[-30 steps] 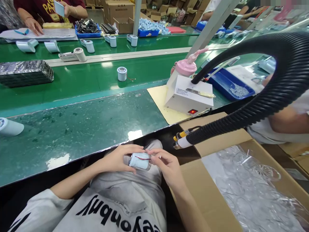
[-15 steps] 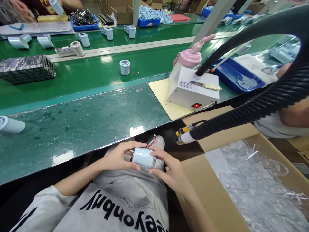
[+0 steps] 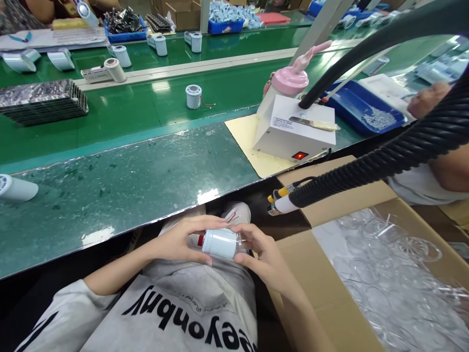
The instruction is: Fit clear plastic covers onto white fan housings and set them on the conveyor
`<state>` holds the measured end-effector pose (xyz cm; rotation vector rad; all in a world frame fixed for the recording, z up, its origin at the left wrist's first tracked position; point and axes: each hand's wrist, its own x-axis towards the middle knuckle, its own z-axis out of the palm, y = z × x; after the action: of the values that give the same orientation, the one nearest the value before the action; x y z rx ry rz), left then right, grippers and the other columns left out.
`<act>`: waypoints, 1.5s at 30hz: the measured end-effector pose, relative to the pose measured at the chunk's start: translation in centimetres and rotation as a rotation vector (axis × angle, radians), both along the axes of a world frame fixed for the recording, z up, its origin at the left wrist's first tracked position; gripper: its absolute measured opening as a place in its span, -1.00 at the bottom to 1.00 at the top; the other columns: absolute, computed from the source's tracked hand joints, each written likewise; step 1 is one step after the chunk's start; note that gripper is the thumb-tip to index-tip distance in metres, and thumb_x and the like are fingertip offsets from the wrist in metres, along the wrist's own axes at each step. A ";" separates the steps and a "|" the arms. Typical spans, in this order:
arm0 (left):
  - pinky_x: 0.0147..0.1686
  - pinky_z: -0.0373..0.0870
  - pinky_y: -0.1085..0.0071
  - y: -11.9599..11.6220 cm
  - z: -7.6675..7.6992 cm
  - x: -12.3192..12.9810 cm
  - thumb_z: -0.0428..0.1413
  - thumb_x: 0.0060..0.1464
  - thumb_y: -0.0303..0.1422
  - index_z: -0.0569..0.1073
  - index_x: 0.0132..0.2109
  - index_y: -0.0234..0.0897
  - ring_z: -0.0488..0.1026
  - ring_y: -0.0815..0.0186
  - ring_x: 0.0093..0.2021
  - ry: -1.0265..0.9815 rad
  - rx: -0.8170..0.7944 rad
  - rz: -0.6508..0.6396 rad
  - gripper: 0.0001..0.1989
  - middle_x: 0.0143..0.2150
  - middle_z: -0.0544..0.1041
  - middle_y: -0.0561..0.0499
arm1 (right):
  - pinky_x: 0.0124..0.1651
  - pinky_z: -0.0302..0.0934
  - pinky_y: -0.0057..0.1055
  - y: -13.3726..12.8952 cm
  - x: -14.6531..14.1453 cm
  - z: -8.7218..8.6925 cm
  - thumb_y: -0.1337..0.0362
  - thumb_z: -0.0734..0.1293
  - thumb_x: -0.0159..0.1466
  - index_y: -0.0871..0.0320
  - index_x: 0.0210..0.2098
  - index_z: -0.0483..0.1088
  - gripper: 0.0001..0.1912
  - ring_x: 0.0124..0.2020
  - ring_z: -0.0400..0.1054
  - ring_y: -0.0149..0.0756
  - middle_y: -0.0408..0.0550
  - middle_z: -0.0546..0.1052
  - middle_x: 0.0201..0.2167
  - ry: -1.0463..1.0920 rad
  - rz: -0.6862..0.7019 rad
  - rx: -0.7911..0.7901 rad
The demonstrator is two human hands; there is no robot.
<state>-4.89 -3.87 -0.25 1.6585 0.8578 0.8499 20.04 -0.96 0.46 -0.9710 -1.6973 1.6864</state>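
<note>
Over my lap, just below the bench edge, a light blue cylinder (image 3: 222,244) lies on its side between my hands. My left hand (image 3: 183,240) grips its left end, fingers over the top and thumb below; a bit of red shows at that end. At its right end, my right hand (image 3: 262,252) is closed round a clear plastic piece (image 3: 239,241) that sits against the cylinder. Thin red wires (image 3: 231,217) stick up behind the fingertips.
A white box with a lit red switch (image 3: 295,128) stands on the bench (image 3: 146,181). A black hose (image 3: 351,178) hangs at the right, above an open carton (image 3: 293,264) of clear plastic parts. Another blue cylinder (image 3: 193,97) stands on the green belt (image 3: 146,110). A person's hand (image 3: 428,99) is far right.
The cylinder between my hands has turned and its wires have shifted; the clear piece now shows at its right end. My right hand has moved slightly right. Another person's hand has come into view at the right.
</note>
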 end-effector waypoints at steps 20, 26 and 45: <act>0.29 0.30 0.09 0.0 -0.1 -0.1 0.37 0.02 -0.28 0.29 0.36 0.05 0.36 0.04 0.32 0.011 0.098 -0.037 -0.22 0.34 0.40 -0.15 | -0.71 0.24 -0.56 -0.2 -1.8 -1.7 -0.38 0.39 0.08 0.11 -0.24 0.24 -0.31 -0.70 0.40 -0.36 -0.25 0.45 -0.65 0.111 -0.043 -0.564; 0.30 0.28 0.09 0.2 -0.5 -0.1 0.38 0.01 -0.35 0.28 0.36 0.07 0.34 0.04 0.34 -0.039 0.103 -0.058 -0.19 0.36 0.37 -0.14 | -0.80 0.03 -0.62 -0.5 -2.4 -1.9 -0.42 0.36 0.05 0.10 -0.30 0.25 -0.30 -0.79 0.25 -0.45 -0.29 0.41 -0.71 0.113 -0.056 -0.679; -0.05 0.50 0.26 -1.1 0.9 0.7 0.32 0.05 -0.17 0.36 0.26 -0.21 0.46 0.11 0.04 -0.092 -0.402 0.132 -0.34 0.13 0.43 -0.19 | 0.28 0.28 -0.03 -1.2 -0.3 -2.3 0.06 0.40 0.35 -0.08 0.34 0.14 -0.36 0.37 0.18 0.01 0.12 0.20 0.39 0.044 0.029 0.473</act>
<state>-4.17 -4.94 0.68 1.2146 1.0077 0.7769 19.77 -2.15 -1.81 -0.6812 -1.9618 1.2224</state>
